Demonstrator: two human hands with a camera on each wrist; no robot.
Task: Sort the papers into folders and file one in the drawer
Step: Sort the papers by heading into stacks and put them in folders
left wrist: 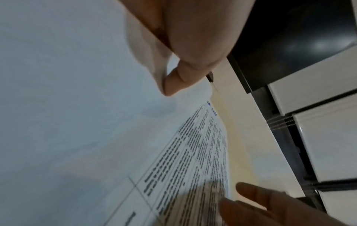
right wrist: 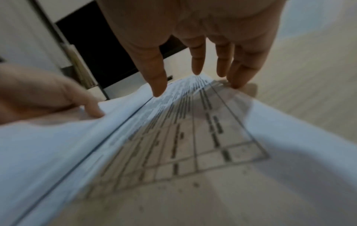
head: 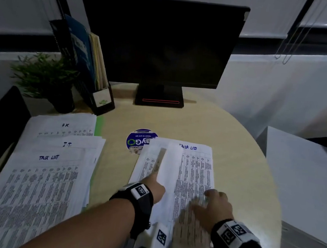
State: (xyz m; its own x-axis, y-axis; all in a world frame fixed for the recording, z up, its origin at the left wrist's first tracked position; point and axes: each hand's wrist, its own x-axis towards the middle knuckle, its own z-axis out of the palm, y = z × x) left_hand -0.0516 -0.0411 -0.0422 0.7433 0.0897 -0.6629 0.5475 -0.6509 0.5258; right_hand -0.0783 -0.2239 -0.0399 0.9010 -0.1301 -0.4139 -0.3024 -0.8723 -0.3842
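A small pile of printed sheets headed "Task List" (head: 195, 172) lies on the round beige table (head: 240, 157) in front of me. My left hand (head: 158, 181) pinches the top sheet (head: 171, 165) at its left side, thumb (left wrist: 173, 85) on its blank white back, and holds it curled up over the pile. My right hand (head: 214, 201) rests flat on the printed sheet (right wrist: 183, 137) below, with fingers (right wrist: 158, 79) straight and spread. To the left lie overlapping piles marked "TASK LIST" (head: 47, 171), "J.T." (head: 67, 144) and "H.K" (head: 65, 126), with a green folder edge (head: 99, 124) under them.
A dark monitor (head: 161, 42) stands at the back of the table. A file holder with folders (head: 95, 71) and a potted plant (head: 47, 78) sit back left. A round blue sticker (head: 136, 141) is partly under the papers. A white cabinet (head: 305, 176) stands to the right.
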